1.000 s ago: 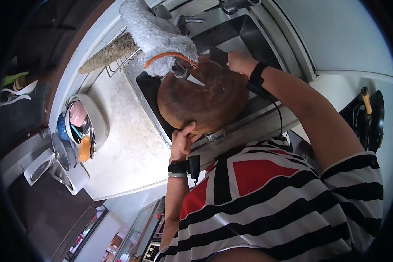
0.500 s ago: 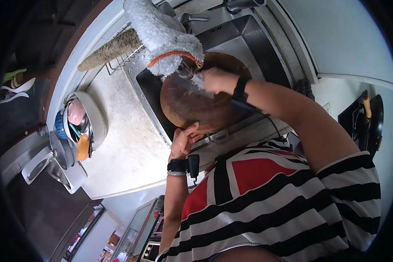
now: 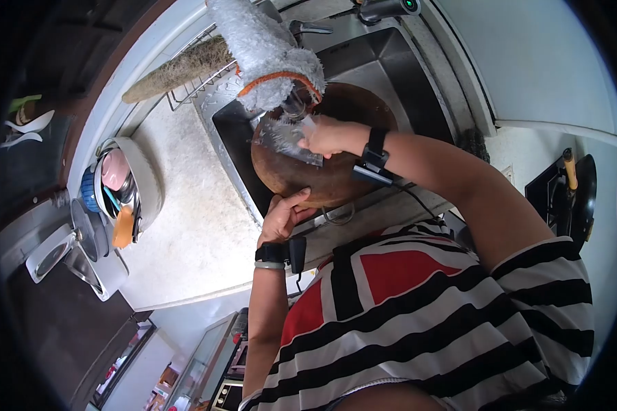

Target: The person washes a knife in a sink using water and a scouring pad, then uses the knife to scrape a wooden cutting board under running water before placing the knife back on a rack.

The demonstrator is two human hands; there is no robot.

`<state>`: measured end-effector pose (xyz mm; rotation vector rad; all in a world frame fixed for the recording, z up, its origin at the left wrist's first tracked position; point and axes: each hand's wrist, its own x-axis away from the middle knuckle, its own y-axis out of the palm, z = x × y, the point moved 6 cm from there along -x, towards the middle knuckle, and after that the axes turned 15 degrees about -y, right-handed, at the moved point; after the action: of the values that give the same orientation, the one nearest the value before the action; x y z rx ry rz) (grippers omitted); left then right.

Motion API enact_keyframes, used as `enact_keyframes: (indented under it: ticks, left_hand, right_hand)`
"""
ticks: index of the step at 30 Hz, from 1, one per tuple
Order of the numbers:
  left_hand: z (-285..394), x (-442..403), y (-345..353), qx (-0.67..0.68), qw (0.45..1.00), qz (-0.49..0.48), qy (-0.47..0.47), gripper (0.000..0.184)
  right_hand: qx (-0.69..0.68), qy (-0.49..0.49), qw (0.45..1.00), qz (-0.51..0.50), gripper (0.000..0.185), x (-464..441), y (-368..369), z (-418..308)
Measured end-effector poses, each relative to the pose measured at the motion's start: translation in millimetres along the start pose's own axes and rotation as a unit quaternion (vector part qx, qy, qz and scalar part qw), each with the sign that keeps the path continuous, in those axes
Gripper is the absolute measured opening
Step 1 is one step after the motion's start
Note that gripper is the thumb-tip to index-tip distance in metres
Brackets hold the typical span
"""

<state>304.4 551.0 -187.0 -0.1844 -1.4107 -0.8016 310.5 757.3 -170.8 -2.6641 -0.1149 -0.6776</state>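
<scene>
A round wooden cutting board (image 3: 288, 178) lies tilted in the metal sink. My left hand (image 3: 288, 214) grips its near edge, thumb on top and fingers underneath. Over the board, my right hand (image 3: 325, 135) is closed on a flat, pale scraper-like piece (image 3: 308, 159) with a straight edge; splashing water blurs it and hides its exact kind. Just beyond that hand, water runs from a spout under a fluffy white cloth (image 3: 260, 58) with orange trim.
The sink (image 3: 435, 109) has a faucet lever (image 3: 312, 27) behind it. To the left, a wire rack (image 3: 185, 96) holds a long brown fibrous loofah (image 3: 178, 72). On the counter (image 3: 185, 198) stands a white basin (image 3: 151, 181) of dishes and utensils. A wok (image 3: 583, 198) sits at right.
My right hand has shifted slightly left and down over the board, and more of the pale piece and splashing water shows. My left hand keeps its hold. The view has shifted slightly.
</scene>
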Motion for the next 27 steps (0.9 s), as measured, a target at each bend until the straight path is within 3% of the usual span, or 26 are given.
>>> enact_keyframes:
  ticks: [3, 5, 6, 9, 11, 12, 15, 17, 18, 20, 22, 24, 27]
  left_hand:
    - [0.9, 1.2, 2.6, -0.008, 1.000, -0.005, -0.003, 0.039]
    - [-1.6, -0.8, 1.1, 0.002, 1.000, -0.002, -0.005, 0.038]
    - [-2.3, -1.2, 0.1, 0.004, 1.000, -0.002, -0.003, 0.038]
    - [2.1, -1.8, 0.0, -0.011, 1.000, 0.002, -0.006, 0.042]
    - [4.1, -0.4, 1.2, -0.028, 0.999, 0.006, -0.015, 0.048]
    - [4.2, -1.6, 0.6, -0.027, 1.000, 0.004, -0.012, 0.048]
    - [-0.2, -8.2, -0.1, -0.005, 1.000, 0.001, -0.027, 0.053]
    - [1.6, -6.2, 1.7, -0.019, 1.000, 0.005, -0.009, 0.056]
    - [0.1, -7.7, 2.0, -0.016, 1.000, 0.007, -0.010, 0.056]
    - [-0.9, -11.8, -0.9, -0.018, 0.999, 0.032, -0.008, 0.055]
    - [-2.7, -13.8, -2.9, 0.011, 0.999, 0.035, -0.006, 0.054]
    - [-4.3, -19.2, -5.3, 0.039, 0.999, 0.036, -0.005, 0.054]
    - [-3.2, -21.1, -7.6, 0.031, 0.999, 0.024, 0.015, 0.060]
  right_hand:
    - [0.084, 0.025, 0.995, -0.041, 0.038, -1.2, 4.1, 3.2]
    - [0.021, -0.059, 0.996, 0.059, 0.039, -1.3, -13.3, 24.6]
    - [0.095, -0.012, 0.995, 0.029, 0.037, -11.2, -21.6, 51.1]
    - [0.022, 0.044, 0.997, 0.053, 0.037, 15.2, -64.4, 94.1]
    - [0.085, 0.089, 0.986, 0.114, 0.037, 39.3, -92.4, 114.3]
    - [0.153, 0.059, 0.974, 0.157, 0.033, 45.2, -106.3, 127.7]
    - [0.260, -0.008, 0.953, 0.157, 0.034, 56.6, -105.2, 110.4]
    - [0.194, 0.009, 0.980, 0.048, 0.036, 53.1, -74.1, 59.8]
    - [0.092, 0.027, 0.992, 0.078, 0.036, 59.4, -58.2, 34.4]
    - [0.059, 0.015, 0.998, 0.032, 0.036, 64.1, -29.7, -3.9]
    - [0.061, -0.029, 0.998, -0.008, 0.037, 63.3, -4.3, -10.2]
    - [0.097, 0.002, 0.993, -0.062, 0.038, 66.9, 8.1, -4.5]
    - [0.075, -0.009, 0.997, -0.008, 0.039, 80.1, -5.5, 14.7]
